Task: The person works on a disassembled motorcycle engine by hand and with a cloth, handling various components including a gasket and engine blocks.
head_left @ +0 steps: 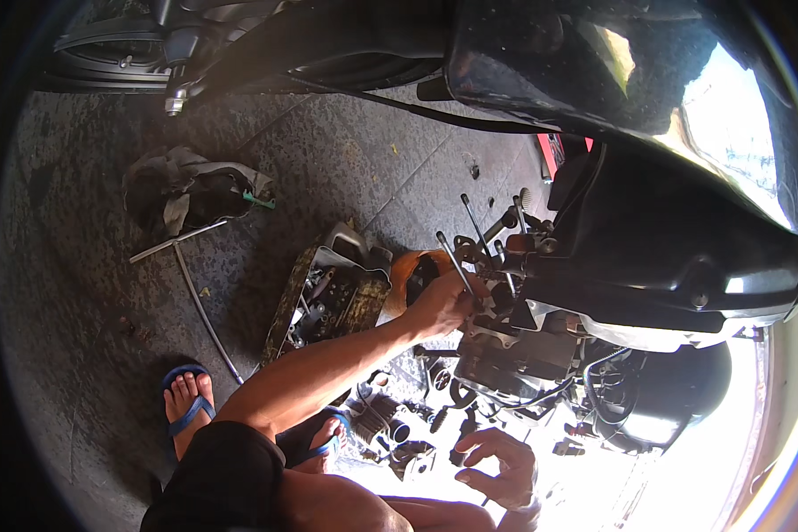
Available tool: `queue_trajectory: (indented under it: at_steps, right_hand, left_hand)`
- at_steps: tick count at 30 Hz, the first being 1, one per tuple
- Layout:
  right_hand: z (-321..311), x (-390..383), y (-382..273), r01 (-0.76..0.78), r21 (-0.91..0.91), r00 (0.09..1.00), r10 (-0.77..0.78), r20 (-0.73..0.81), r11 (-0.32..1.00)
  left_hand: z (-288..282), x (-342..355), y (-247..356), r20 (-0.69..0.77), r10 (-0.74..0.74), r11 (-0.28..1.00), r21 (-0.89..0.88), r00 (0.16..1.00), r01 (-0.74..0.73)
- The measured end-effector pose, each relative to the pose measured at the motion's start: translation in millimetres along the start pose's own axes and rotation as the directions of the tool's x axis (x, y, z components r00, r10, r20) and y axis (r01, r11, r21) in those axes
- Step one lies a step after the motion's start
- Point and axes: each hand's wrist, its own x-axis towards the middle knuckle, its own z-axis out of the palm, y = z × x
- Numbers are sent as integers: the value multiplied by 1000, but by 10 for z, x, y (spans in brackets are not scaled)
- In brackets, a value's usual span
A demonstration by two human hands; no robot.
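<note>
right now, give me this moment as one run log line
left hand: at engine beside metal rod, grip unclear | right hand: curled, grip unclear | floor: rag, t-shaped wrench, grimy container

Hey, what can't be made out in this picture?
All in the head view:
What the left hand grips, if anything: hidden by the hand itself.
Small parts in the grimy tray: too small, shadowed.
Ground beside the right hand: washed out by glare.
Wheel: cut off by the top edge.

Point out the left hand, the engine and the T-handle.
Left hand [443, 305]: head view, on the back of the hand.
Engine [516, 356]: head view, on its casing.
T-handle [176, 240]: head view, where crossbar meets shaft.
</note>
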Motion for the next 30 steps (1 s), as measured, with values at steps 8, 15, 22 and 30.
queue_trajectory:
  at_steps: [8,15,22,30]
  right_hand:
    - [-28,-6,65,43,-28,999,-43,0,999]
    - [-71,7,110,98,-64,995,-98,0,993]
    - [-49,-9,55,58,-46,998,-58,7,997]
    - [-58,62,-98,79,-70,997,-78,13,994]
  left_hand:
    - [39,-63,249,-30,-40,997,61,999,42]
    - [28,85,15,-10,182,972,-149,983,-181]
    - [-92,43,172,37,67,995,68,997,-70]
    - [-41,-16,517,-32,-39,997,69,999,41]
